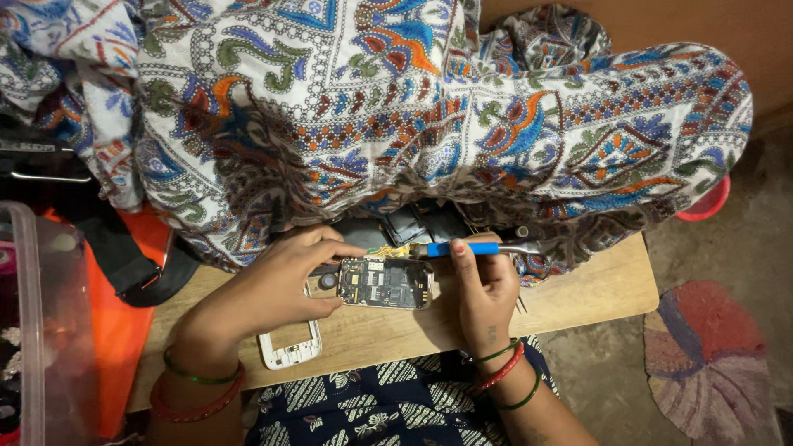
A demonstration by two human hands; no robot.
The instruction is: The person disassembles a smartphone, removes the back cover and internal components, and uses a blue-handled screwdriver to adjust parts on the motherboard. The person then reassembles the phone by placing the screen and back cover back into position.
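Circuit board (385, 282): lying on wooden counter (578, 293); left hand (285, 281) fingers pinching its edge, right hand (483, 289) gripping blue-handled tool (462, 249). Probably light, stiff, fragile; edges looking safest to hold.

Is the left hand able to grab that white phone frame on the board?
Probably yes. The white phone frame lies uncovered just below the left hand, but that hand is busy steadying the circuit board, so it would have to let go.

Left hand (285, 281) steadies circuit board (385, 283); right hand (486, 289) holds screwdriver (462, 249).
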